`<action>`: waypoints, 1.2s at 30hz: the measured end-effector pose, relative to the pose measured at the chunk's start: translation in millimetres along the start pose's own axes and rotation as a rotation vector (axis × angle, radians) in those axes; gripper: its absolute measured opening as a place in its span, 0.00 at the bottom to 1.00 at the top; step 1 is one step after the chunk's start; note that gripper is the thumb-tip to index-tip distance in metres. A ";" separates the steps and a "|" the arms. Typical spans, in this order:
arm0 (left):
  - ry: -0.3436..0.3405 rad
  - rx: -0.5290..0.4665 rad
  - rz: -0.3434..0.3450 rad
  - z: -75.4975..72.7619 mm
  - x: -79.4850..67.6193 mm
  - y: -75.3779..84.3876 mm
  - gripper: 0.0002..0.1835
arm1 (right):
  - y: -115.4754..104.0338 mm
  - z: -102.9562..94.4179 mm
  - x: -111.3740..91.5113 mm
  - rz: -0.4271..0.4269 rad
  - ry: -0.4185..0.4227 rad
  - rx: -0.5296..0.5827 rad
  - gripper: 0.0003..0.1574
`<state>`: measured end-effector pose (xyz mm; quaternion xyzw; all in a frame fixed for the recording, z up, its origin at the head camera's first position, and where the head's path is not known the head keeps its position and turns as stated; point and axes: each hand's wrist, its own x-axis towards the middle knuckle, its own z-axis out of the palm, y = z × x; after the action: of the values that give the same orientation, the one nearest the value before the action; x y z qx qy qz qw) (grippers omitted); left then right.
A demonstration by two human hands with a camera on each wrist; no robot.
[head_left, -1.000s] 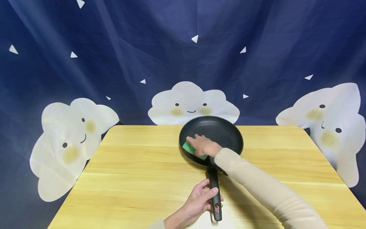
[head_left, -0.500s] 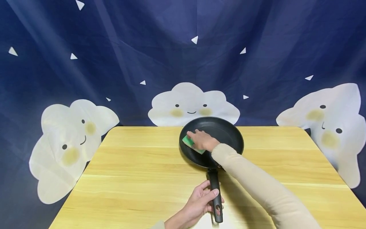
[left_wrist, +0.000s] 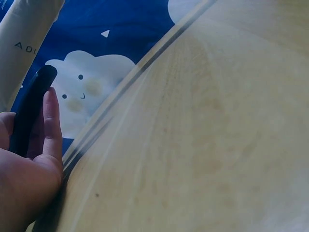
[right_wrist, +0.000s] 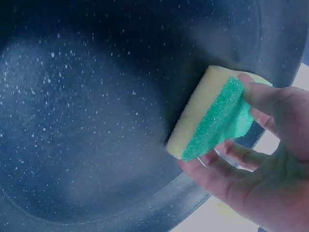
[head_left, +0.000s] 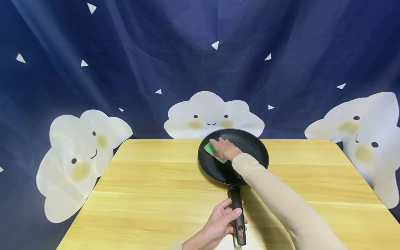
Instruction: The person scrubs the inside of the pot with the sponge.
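Pan [head_left: 253,147] sits near the far edge of the table [head_left: 150,187], handle [head_left: 236,205] pointing back at the person, which makes sense since that puts the grip right where the left hand [head_left: 222,218] can get it. That hand has the handle, thumb along the top and fingers round the far side, probably to stop the pan sliding or spinning. Can't tell if the base is flat down or tipped a bit. Right hand [head_left: 225,148] reaches over into the pan and pinches a sponge [right_wrist: 217,116], thumb on one end and fingertips on the other, so no real gap there. Green side faces the palm, pale foam faces the pan, maybe because the softer face is kinder to the surface, just a guess. Sponge is in the left part of the pan. Pale specks all over the inside; coating or droplets, hard to say. As for writing: no brand readable on pan, handle or sponge. Only lettering worth mentioning is on the beige sleeve [left_wrist: 24,29], an "A" plus another character or two, cut off by the curve, so no full word.
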<state>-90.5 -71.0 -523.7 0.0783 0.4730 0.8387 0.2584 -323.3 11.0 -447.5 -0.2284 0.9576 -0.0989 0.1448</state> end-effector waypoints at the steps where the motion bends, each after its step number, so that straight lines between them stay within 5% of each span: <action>1: 0.001 -0.001 -0.002 0.4 0.1 0.1 0.26 | 1.2 -0.8 0.5 0.009 0.000 -0.001 0.26; 16: 0.001 0.002 -0.002 0.6 0.4 -0.2 0.26 | 15.2 -3.3 5.0 0.069 0.027 -0.064 0.23; 36: -0.004 -0.006 -0.006 1.6 0.2 0.4 0.25 | 47.7 -8.3 -9.5 0.133 0.067 -0.060 0.31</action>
<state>-90.1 -69.8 -522.4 0.0777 0.4701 0.8392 0.2621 -337.4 58.3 -449.7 -0.1653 0.9775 -0.0677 0.1119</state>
